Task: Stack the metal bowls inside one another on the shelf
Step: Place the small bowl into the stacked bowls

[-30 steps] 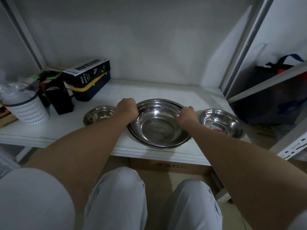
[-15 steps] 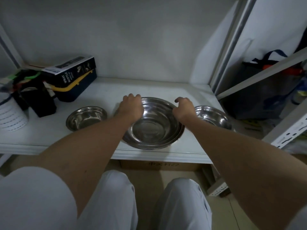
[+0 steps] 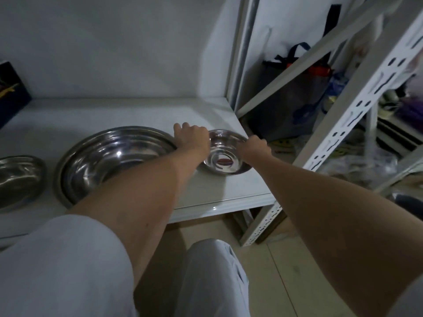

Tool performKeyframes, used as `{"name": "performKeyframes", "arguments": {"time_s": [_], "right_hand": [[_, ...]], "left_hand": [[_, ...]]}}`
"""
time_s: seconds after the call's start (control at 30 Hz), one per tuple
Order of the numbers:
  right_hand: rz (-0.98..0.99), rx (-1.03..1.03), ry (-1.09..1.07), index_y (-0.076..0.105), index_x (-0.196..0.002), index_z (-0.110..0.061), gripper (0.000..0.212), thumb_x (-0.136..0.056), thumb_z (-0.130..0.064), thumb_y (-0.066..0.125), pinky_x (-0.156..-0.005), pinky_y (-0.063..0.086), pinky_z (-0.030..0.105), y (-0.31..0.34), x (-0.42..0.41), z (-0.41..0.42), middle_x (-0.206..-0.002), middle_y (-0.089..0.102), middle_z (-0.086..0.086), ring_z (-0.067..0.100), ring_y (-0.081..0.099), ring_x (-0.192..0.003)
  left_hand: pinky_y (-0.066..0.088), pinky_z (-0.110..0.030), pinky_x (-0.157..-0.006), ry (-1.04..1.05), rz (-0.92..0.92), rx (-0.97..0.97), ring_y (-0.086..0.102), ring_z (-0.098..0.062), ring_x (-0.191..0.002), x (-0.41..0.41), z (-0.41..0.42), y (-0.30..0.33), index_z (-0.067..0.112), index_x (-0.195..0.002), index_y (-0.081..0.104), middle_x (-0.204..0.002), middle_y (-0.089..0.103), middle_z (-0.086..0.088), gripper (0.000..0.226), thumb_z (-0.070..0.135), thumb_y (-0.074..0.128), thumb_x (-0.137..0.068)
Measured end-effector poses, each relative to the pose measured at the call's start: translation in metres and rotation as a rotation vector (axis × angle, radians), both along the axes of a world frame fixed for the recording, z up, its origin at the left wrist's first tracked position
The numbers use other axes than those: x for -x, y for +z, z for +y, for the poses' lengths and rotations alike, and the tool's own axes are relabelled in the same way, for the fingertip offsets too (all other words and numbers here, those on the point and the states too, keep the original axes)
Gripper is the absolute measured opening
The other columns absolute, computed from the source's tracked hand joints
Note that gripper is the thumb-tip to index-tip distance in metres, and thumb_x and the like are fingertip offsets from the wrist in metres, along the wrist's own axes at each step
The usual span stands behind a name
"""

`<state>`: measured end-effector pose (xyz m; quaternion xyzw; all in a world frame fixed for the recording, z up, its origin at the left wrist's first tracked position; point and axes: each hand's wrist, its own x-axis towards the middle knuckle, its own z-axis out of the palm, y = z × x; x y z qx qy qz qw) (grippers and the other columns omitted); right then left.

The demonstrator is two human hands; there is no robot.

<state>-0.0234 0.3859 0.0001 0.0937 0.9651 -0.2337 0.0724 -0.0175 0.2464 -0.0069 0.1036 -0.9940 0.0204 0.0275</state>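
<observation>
On the white shelf (image 3: 137,115) 3 metal bowls sit apart. The large bowl (image 3: 109,156) lies mid-shelf near the front edge; a medium bowl (image 3: 16,177) lies toward the left front edge. The small bowl (image 3: 225,154) sits by the right front corner, the left hand (image 3: 193,139) curled on its left rim and the right hand (image 3: 253,146) on its right rim; how firmly they grip I cannot tell. A slack pinch on slick steel could let it tip off that corner. The slotted upright (image 3: 343,115) crowds the right side.
</observation>
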Motion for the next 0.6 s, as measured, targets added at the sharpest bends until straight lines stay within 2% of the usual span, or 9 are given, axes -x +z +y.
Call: {"name": "performKeyframes", "arguments": {"time_s": [0.07,0.13,0.23,0.37,0.47,0.53,0.6], "right_hand": [[-0.022,0.052,-0.017,0.048,-0.128,-0.007,0.043,-0.090,-0.025,0.050,-0.091,0.053,0.044,-0.005,0.002,0.004,-0.122,0.056,0.017,0.032,0.060,-0.105],[-0.022,0.063,-0.025,0.049,-0.127,-0.005,0.040,-0.090,-0.021,0.050,-0.088,0.054,0.042,-0.004,0.003,0.007,-0.118,0.059,0.017,0.032,0.061,-0.103],[0.037,0.053,-0.029,0.054,-0.120,-0.003,0.030,-0.092,-0.013,0.048,-0.086,0.053,0.041,0.004,0.003,0.004,-0.113,0.061,0.017,0.032,0.061,-0.102],[0.108,0.098,-0.028,0.055,-0.119,-0.006,0.031,-0.092,-0.016,0.047,-0.089,0.053,0.044,0.028,0.002,-0.016,-0.116,0.059,0.015,0.032,0.061,-0.102],[0.181,0.140,0.058,0.057,-0.118,-0.005,0.033,-0.089,-0.016,0.046,-0.087,0.054,0.042,0.044,-0.007,-0.057,-0.117,0.062,0.015,0.033,0.062,-0.104],[0.134,0.196,0.297,0.059,-0.117,-0.005,0.033,-0.089,-0.015,0.046,-0.083,0.051,0.038,0.045,-0.053,-0.169,-0.118,0.062,0.016,0.034,0.061,-0.107],[0.163,0.159,0.338,0.059,-0.117,-0.004,0.032,-0.089,-0.014,0.049,-0.079,0.045,0.035,0.050,-0.060,-0.180,-0.119,0.062,0.016,0.034,0.060,-0.110]], "left_hand": [[0.031,-0.041,-0.100,0.009,-0.033,-0.005,0.050,-0.027,-0.123,0.002,-0.001,-0.003,0.020,-0.123,0.057,-0.125,0.063,-0.006,0.033,0.025,0.053,-0.091],[0.035,-0.041,-0.099,-0.006,-0.021,-0.061,0.052,-0.031,-0.121,0.002,-0.005,-0.005,0.016,-0.124,0.053,-0.125,0.062,-0.010,0.035,0.020,0.055,-0.089],[0.045,-0.039,-0.084,0.005,0.088,-0.237,0.059,-0.037,-0.111,0.002,-0.013,-0.005,0.007,-0.117,0.054,-0.119,0.064,-0.018,0.026,0.009,0.046,-0.093],[0.041,-0.036,-0.074,0.105,0.197,-0.457,0.059,-0.036,-0.110,-0.009,-0.028,0.030,0.007,-0.119,0.058,-0.120,0.062,-0.018,0.029,0.005,0.047,-0.092],[0.045,-0.037,-0.079,0.184,0.245,-0.485,0.058,-0.038,-0.113,-0.031,-0.073,0.051,0.009,-0.121,0.059,-0.123,0.062,-0.017,0.032,0.008,0.047,-0.091],[0.047,-0.037,-0.079,0.395,0.303,-0.406,0.059,-0.038,-0.111,-0.111,-0.177,0.056,0.009,-0.118,0.063,-0.120,0.064,-0.017,0.032,0.010,0.049,-0.089],[0.048,-0.036,-0.078,0.437,0.316,-0.423,0.061,-0.038,-0.108,-0.113,-0.200,0.051,0.011,-0.114,0.066,-0.117,0.066,-0.015,0.030,0.013,0.052,-0.087]]}}
